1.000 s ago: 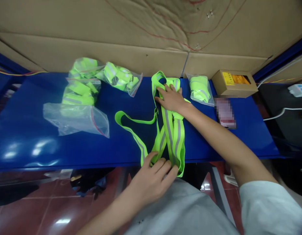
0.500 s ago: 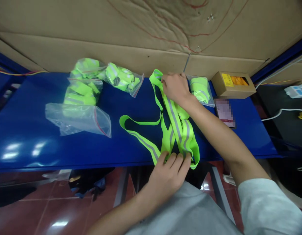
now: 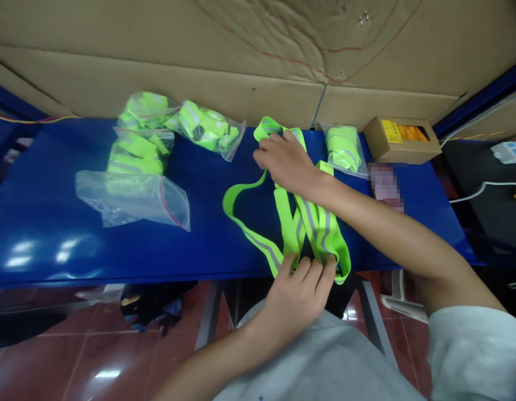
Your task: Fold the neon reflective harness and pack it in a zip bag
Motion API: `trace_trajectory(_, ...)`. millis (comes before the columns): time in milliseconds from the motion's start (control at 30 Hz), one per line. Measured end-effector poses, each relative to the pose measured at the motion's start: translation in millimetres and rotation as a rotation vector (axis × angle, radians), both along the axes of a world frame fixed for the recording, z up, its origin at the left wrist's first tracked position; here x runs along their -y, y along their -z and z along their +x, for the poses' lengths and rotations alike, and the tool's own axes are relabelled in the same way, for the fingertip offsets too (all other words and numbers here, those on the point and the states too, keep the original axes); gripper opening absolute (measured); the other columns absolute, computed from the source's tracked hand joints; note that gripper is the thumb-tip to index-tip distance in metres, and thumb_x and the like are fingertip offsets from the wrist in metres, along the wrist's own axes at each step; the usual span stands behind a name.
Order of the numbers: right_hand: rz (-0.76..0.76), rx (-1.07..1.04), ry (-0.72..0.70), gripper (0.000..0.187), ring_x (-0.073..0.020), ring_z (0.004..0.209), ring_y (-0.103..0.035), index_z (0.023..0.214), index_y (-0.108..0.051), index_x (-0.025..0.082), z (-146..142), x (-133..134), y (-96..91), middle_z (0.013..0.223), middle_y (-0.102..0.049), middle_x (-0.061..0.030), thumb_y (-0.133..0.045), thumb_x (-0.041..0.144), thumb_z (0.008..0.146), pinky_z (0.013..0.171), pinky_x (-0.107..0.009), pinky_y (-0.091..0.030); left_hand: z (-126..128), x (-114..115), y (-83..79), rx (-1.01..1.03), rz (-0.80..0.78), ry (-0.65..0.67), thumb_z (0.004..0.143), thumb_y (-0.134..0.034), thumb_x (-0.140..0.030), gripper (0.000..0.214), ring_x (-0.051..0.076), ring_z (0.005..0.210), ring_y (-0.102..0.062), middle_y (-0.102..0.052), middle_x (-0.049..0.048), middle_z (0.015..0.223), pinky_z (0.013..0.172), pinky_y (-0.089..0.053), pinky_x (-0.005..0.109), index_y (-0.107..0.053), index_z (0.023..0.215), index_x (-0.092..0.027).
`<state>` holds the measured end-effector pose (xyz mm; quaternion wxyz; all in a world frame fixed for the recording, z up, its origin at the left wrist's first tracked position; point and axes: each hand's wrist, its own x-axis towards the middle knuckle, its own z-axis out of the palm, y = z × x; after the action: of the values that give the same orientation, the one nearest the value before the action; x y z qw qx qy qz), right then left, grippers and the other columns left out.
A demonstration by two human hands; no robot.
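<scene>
A neon-green elastic reflective vest point(image 3: 287, 223) with grey stripes lies in front of me, its straps bunched and crossing. Its lower end reaches the table's front edge, where the curled fingers of my left hand point(image 3: 302, 289) grip the straps. Farther up, my right hand point(image 3: 285, 161) closes over a strap near the vest's top; its fingertips are partly hidden. One thin strap loops out to the left on the table. Beyond my right forearm sits a clear bag holding a folded green vest point(image 3: 344, 147).
Several bagged green vests point(image 3: 136, 153) rest at the left of the blue table point(image 3: 216, 250). A clear zip bag point(image 3: 132, 197) lies before them. An open cardboard box point(image 3: 383, 139) and a blurred-out flat object point(image 3: 385, 184) are at the right. A cardboard wall point(image 3: 199, 83) stands behind.
My right hand has moved left and slightly toward me, shifting the upper straps. The left loop has drawn in toward the right. My left hand keeps its grip at the table edge.
</scene>
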<state>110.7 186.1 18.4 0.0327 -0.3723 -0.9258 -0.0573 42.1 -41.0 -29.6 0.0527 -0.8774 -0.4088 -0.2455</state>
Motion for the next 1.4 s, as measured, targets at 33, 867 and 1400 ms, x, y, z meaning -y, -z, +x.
trace_trajectory(33, -0.020, -0.045, 0.078, 0.041, -0.0301, 0.118, -0.058, 0.105, -0.078, 0.022, -1, -9, -0.2, 0.118, -0.073, -0.0101, -0.041, 0.005, 0.100, 0.098, -0.044, -0.039, 1, 0, 0.0, 0.005, -0.001, 0.004, 0.099, -0.055, -0.011, 0.035, 0.020, 0.083, -0.065, -0.073, 0.0044, 0.093, 0.094, -0.055, 0.043, -0.069, 0.131, -0.011)
trace_trajectory(867, -0.181, -0.543, 0.420, 0.029, -0.0268, 0.106, -0.071, 0.082, -0.081, 0.021, -10, -100, 34.2, 0.120, -0.073, -0.0076, -0.059, 0.005, 0.092, 0.086, -0.036, -0.055, -3, -19, 9.5, 0.088, -0.187, 0.179, 0.097, -0.060, -0.032, 0.047, 0.026, 0.092, -0.062, -0.068, 0.0050, 0.096, 0.102, -0.051, 0.044, -0.063, 0.139, -0.012)
trace_trajectory(1400, -0.203, -0.412, -0.046, 0.041, -0.0236, 0.122, -0.067, 0.131, -0.072, 0.014, 68, -20, -20.1, 0.126, -0.074, -0.0096, -0.042, 0.008, 0.103, 0.108, -0.040, -0.049, -15, -19, 12.9, 0.189, -0.165, 0.209, 0.102, -0.061, -0.027, 0.030, 0.028, 0.124, -0.066, -0.069, 0.0121, 0.129, 0.125, -0.043, 0.052, -0.065, 0.129, -0.017)
